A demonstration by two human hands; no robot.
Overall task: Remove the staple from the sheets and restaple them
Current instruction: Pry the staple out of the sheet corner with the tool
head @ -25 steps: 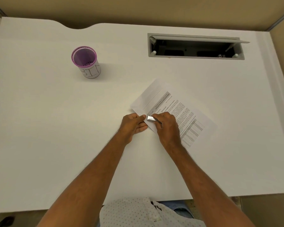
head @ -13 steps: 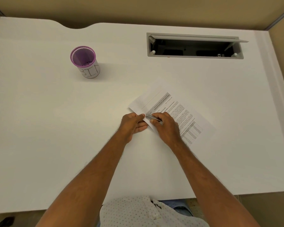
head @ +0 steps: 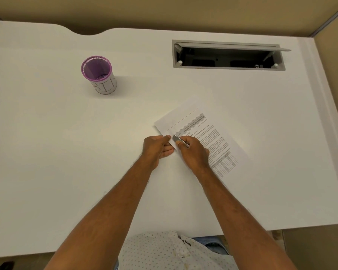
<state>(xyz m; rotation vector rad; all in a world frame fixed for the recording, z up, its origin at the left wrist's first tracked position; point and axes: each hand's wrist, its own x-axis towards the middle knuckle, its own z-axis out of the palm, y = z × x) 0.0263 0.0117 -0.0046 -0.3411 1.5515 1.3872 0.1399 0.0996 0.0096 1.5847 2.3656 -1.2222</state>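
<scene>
Left hand grip pinches sheets corner; right hand grip clasps metal tool there.

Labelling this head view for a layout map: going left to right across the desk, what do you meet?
Purple mesh cup → left hand → metal tool → right hand → printed sheets → cable hatch's right end.

The staple cannot be seen; it is too small, and the right hand covers that corner of the sheets. The printed text is too small to read. The metal tool is mostly hidden inside the right hand. The inside of the desk opening is dark. Both arms are cut by the bottom edge.
</scene>
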